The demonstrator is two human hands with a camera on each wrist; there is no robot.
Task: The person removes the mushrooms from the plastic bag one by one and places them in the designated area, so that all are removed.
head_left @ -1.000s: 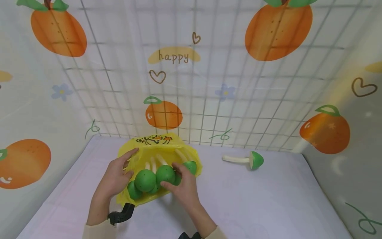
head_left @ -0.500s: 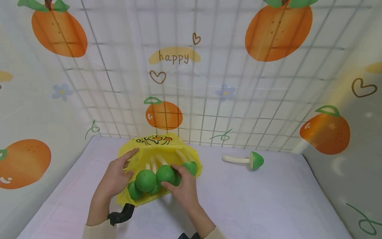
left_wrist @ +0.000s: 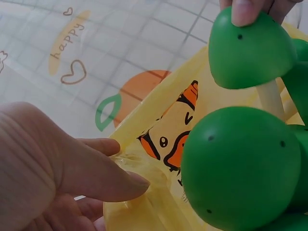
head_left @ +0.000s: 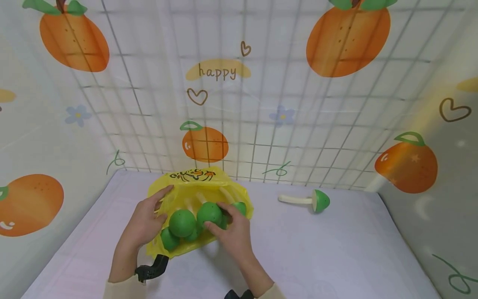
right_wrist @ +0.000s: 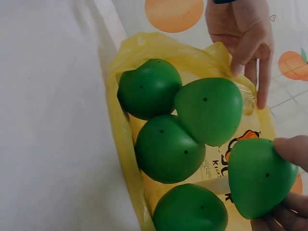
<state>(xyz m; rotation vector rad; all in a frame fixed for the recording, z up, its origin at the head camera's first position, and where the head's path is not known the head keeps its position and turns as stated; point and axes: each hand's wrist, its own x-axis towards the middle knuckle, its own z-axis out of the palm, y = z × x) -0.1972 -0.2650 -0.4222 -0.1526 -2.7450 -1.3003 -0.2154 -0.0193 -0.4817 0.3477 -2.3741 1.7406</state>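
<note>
A yellow plastic bag (head_left: 160, 178) printed with a cartoon duck face lies with its mouth toward me. Inside are several toy mushrooms (head_left: 182, 223) with green, black-dotted caps and pale stems pointing inward. My left hand (head_left: 143, 222) holds the bag's left edge, thumb inside and fingers outside in the right wrist view. My right hand (head_left: 236, 234) pinches one mushroom (left_wrist: 250, 53) by its green cap, thumb on one side and fingers on the other. That cap sits at the bag's mouth, above its neighbours, its stem extending into the bag.
One more toy mushroom (head_left: 321, 201) lies on its side on the white tabletop (head_left: 336, 249), to the right of the bag, stem pointing left. Behind stands a gridded curtain (head_left: 254, 95) with printed oranges. Similar cloth rises at both sides.
The right hand has moved slightly to the right with the pinched mushroom, and the caps beside it have shifted a little. The left hand keeps its place on the bag.
</note>
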